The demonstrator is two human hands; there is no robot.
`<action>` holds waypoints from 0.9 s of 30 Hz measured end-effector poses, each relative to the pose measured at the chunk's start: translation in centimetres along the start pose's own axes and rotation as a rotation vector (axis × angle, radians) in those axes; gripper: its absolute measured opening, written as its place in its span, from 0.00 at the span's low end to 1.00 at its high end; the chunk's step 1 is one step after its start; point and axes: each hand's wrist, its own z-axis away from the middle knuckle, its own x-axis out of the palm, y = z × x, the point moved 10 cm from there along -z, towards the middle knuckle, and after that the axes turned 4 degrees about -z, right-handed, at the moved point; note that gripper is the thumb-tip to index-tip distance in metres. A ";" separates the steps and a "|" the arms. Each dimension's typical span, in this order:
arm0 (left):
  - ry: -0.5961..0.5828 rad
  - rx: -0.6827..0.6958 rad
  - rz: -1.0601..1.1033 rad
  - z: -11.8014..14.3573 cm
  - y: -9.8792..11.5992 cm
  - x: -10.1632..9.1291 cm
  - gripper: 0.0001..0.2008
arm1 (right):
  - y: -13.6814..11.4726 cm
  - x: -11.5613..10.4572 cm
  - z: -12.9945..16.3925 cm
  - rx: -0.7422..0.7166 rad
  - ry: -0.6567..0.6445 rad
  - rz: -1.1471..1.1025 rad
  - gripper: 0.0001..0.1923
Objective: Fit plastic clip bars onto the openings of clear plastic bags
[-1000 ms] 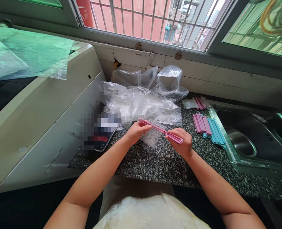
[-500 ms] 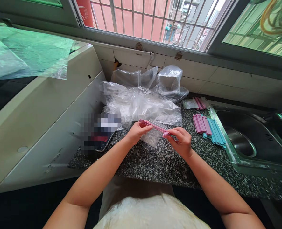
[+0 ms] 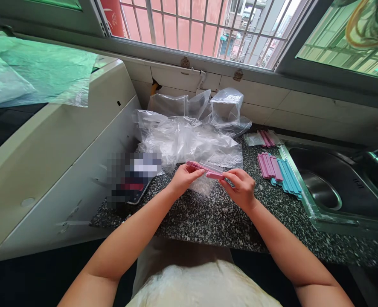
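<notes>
Both hands hold a pink plastic sealing clip (image 3: 204, 170) just above the speckled granite counter (image 3: 208, 217). My left hand (image 3: 184, 178) pinches its left end and my right hand (image 3: 240, 187) grips its right end. A small clear plastic bag (image 3: 202, 184) hangs from the clip between the hands. To the right lie a row of pink clips (image 3: 268, 165) and blue clips (image 3: 288, 177) on the counter.
A heap of clear plastic bags (image 3: 189, 136) sits behind the hands against the tiled wall. A small bag with pink clips (image 3: 261, 138) lies further back. A steel sink (image 3: 332, 183) is at the right, a white appliance (image 3: 48, 145) at the left, a phone (image 3: 134, 179) beside it.
My right hand has slid left along the pink clip, so less of it shows. The small bag now hangs shorter between the hands.
</notes>
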 end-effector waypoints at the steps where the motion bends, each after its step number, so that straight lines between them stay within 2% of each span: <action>1: -0.002 0.005 -0.001 0.0 0.0 0.0 0.15 | 0.0 0.0 0.0 -0.002 0.001 0.005 0.04; 7: -0.003 0.032 0.008 0.0 -0.1 0.0 0.17 | -0.2 -0.2 -0.2 -0.010 0.018 0.021 0.04; 13: -0.029 0.042 0.014 0.0 0.0 0.4 0.18 | 0.3 0.1 -0.1 0.034 0.009 -0.070 0.04; 20: -0.051 0.059 -0.019 0.2 0.1 0.7 0.17 | 2.2 1.3 0.7 0.211 -0.018 -0.332 0.05; 27: -0.101 0.103 -0.018 0.1 0.1 0.9 0.16 | 3.2 1.7 1.2 0.348 -0.038 -0.402 0.06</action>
